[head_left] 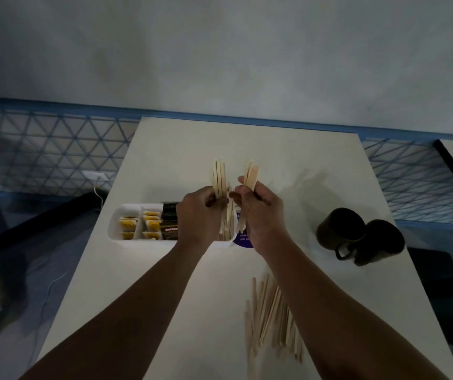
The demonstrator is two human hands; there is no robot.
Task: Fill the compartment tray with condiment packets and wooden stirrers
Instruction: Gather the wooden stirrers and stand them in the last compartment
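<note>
Head view, sole view available. The left hand (200, 207) is clamped round a first bunch of stirrers (219, 176), held upright with the ends fanned above the knuckles. The right hand (258, 207), just beside it with the thumbs nearly touching, grips a second bunch of stirrers (251, 174), also upright. Both hands hang over the right end of the compartment tray (115, 229). Yellow packets (128, 224) fill the compartments well left of the left hand, and dark packets (169, 223) stand just beside its wrist. Further tray stirrers (226, 229) show in the end compartment below the left hand, which hides how full it is. A loose pile of stirrers (269, 311) lies on the surface (192, 283) beside the right forearm. Two dark mugs (357, 234) sit well right of the right hand. Judgement: the step is merging the bunches for the end compartment. Recommended: square the lower ends, lower them straight down clear of the dark packets, and release only once they rest on the compartment floor. Fanned tops suggest a risk of spillage.
</note>
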